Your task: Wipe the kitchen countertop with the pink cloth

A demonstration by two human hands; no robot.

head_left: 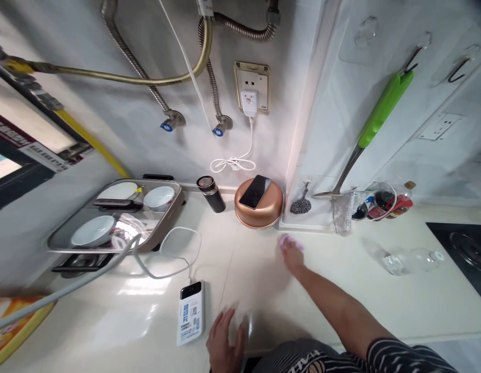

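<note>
My right hand (293,258) presses a pink cloth (290,241) onto the cream countertop (256,282), close to the corner of the white wall. Its fingers are closed over the cloth, which shows only at the edges. Just behind it sits an upturned copper-coloured pan (268,212) with a black phone (256,191) lying on top. My left hand (225,339) rests near the counter's front edge, fingers spread and holding nothing. To the left of that hand lies a white power bank (191,316) with a cable plugged into it.
A glass-lidded pan (162,220) with white bowls stands at the left, beside a black flask (212,196). A clear plastic bottle (413,260) lies on its side at the right, near the black cooktop (463,248). A green-handled spatula (383,111) hangs on the wall.
</note>
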